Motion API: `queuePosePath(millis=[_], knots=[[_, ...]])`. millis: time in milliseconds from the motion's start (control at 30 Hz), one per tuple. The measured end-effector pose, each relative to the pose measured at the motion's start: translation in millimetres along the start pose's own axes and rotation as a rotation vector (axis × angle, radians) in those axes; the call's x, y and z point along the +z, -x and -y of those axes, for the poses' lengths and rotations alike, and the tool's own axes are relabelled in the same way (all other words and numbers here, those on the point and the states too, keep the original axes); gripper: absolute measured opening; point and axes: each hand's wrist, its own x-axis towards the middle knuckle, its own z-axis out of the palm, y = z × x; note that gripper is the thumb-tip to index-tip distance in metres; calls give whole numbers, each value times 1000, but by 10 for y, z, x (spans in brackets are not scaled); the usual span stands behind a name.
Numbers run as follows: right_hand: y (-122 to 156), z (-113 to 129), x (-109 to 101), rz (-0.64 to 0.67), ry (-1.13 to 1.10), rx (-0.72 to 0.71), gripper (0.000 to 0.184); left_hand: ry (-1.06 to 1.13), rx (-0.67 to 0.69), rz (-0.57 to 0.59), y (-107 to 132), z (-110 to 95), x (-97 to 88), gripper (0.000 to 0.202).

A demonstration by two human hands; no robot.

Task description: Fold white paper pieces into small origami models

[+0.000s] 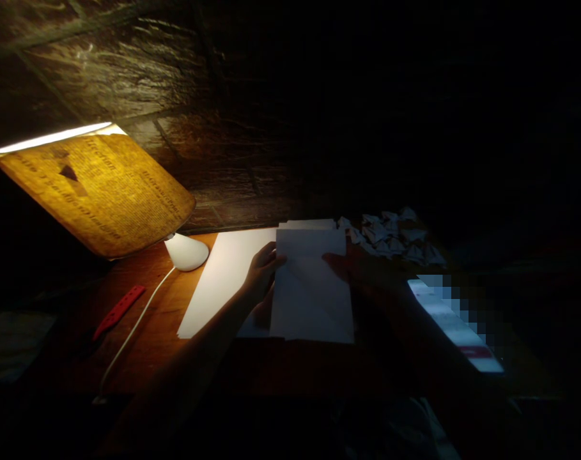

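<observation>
A white sheet of paper [314, 287], with faint crease lines, is held upright-looking in front of me between both hands. My left hand [261, 271] closes on its left edge, the thumb lying on the face. On the opposite edge, my right hand [350, 265] grips in deep shadow, with only the thumb showing clearly. The fingers behind the sheet are hidden. Beneath and to the left lies a stack of white paper [218, 287], its near edges slightly uneven. Another bit of white paper shows just past the sheet's top edge.
Several small folded paper pieces [390, 236] sit at the back right. A lamp with a printed shade [93, 191] and white base [189, 253] lights the wooden table [156, 329]. Its white cord [133, 332] runs forward beside a red tool [119, 313]. A lit screen [456, 326] glows at right.
</observation>
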Motion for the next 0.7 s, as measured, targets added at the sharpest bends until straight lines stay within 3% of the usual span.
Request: queuePosePath(millis=[100, 267, 433, 567, 700], knots=[[-68, -27, 9, 39, -217, 114, 22, 3, 12, -22, -33, 68, -7, 40], [-99, 58, -7, -55, -307, 197, 12, -94, 10, -108, -35, 38, -7, 15], [-102, 24, -13, 11, -362, 303, 42, -160, 74, -48, 2, -31, -7, 23], [-120, -102, -42, 8, -108, 224, 31, -143, 76, -24, -4, -14, -18, 35], [-142, -153, -72, -15, 245, 40, 20, -424, 137, -39, -3, -9, -24, 23]])
